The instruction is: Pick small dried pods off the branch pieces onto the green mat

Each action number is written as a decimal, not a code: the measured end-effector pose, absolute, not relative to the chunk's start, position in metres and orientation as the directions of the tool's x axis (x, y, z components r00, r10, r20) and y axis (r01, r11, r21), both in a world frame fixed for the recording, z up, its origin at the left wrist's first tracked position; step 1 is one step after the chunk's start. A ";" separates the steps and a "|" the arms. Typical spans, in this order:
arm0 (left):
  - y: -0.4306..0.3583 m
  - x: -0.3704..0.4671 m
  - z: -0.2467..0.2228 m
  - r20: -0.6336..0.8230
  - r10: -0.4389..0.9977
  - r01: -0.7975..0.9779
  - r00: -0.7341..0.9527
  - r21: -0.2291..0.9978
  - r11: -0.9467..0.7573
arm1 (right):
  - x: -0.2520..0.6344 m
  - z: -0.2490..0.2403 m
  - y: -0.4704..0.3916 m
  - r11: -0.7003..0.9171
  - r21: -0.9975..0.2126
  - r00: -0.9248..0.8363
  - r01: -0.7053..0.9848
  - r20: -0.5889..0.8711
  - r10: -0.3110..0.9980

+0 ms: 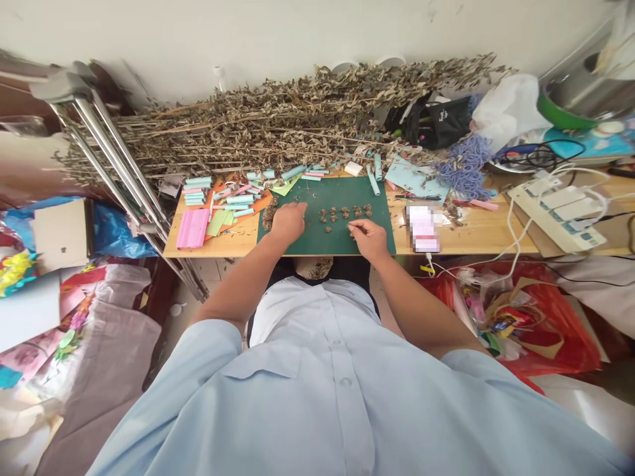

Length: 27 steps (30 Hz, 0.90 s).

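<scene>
A narrow heap of dried, crumbled plant matter (270,213) — brown, rough and matted — lies just left of the frame's centre, drawn out from top to bottom of the picture in a slim, uneven strip. To its right, slightly above the centre of the frame, small brown clumps (346,213) of similar dry stuff sit apart from the heap in two short rows, close to one another and climbing a little toward the right — while a single clump (328,229) lies by itself just below the rows' left part.
</scene>
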<state>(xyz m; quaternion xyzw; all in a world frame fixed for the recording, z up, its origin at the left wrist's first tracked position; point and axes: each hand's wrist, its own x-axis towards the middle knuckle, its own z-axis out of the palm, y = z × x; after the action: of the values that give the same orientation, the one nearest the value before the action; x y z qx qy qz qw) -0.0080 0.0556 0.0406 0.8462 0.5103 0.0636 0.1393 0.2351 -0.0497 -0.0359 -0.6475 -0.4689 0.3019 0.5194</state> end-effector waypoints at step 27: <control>-0.017 0.002 -0.017 0.151 0.939 0.211 0.310 0.952 -0.223 | 0.233 -0.029 -0.052 -0.076 -0.953 0.436 0.294 0.063 0.898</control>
<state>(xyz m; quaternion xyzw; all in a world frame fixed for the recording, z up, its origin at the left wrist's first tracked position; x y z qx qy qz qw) 0.0025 -0.0168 -0.0173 0.6709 0.4284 0.4018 0.4526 0.2328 -0.0523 -0.0290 -0.6727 -0.4427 0.2928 0.5155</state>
